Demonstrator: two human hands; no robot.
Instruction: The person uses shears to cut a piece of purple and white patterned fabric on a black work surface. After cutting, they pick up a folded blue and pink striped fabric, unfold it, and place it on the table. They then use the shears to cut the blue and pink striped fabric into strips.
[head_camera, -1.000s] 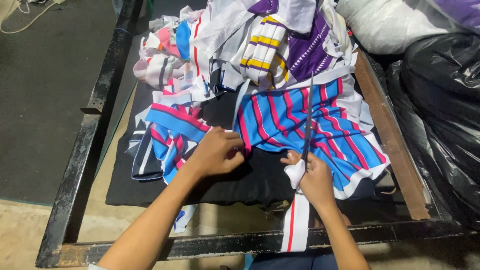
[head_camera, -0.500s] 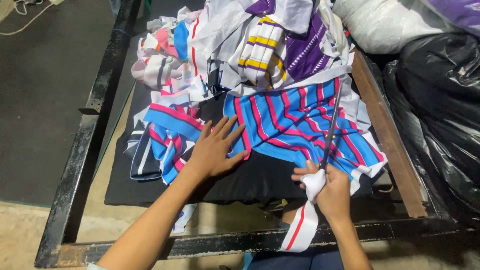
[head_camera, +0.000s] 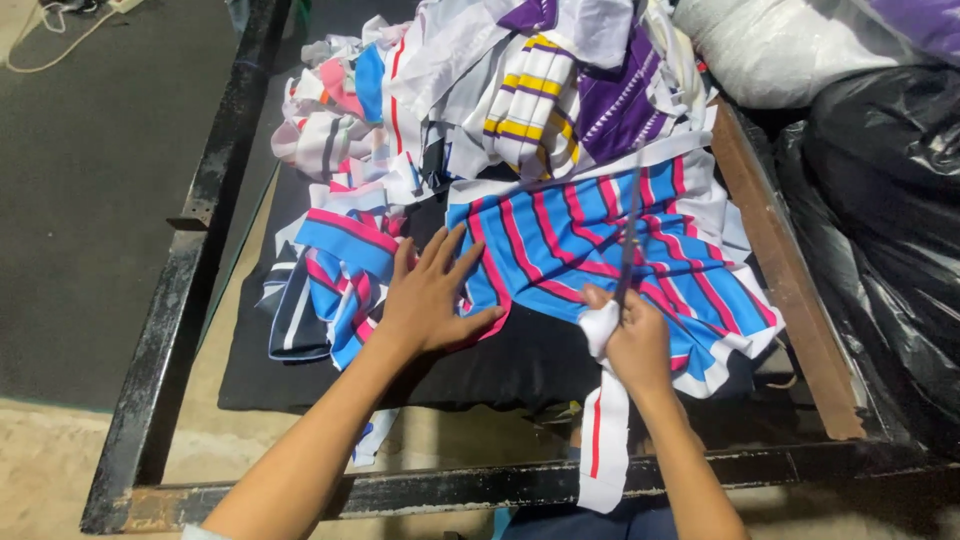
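Observation:
A blue cloth with red and white stripes (head_camera: 600, 245) lies spread on a black mat (head_camera: 520, 365) inside a dark metal frame. My left hand (head_camera: 432, 295) lies flat with fingers spread on the cloth's near left edge, holding nothing. My right hand (head_camera: 632, 340) grips long scissors (head_camera: 630, 235) whose blades point away over the cloth. The same hand also holds a white strip with a red line (head_camera: 600, 430) that hangs down over the frame's front bar.
A heap of striped cloth pieces (head_camera: 520, 90) in white, purple, yellow and pink fills the far end. More blue-red scraps (head_camera: 335, 270) lie at left. Black plastic bags (head_camera: 890, 210) and a white sack (head_camera: 790, 50) stand right of the wooden rail (head_camera: 780, 260).
My left hand let go of the cloth edge and now lies flat and spread on it. My right hand shifted right with the scissors, which now point up over the cloth.

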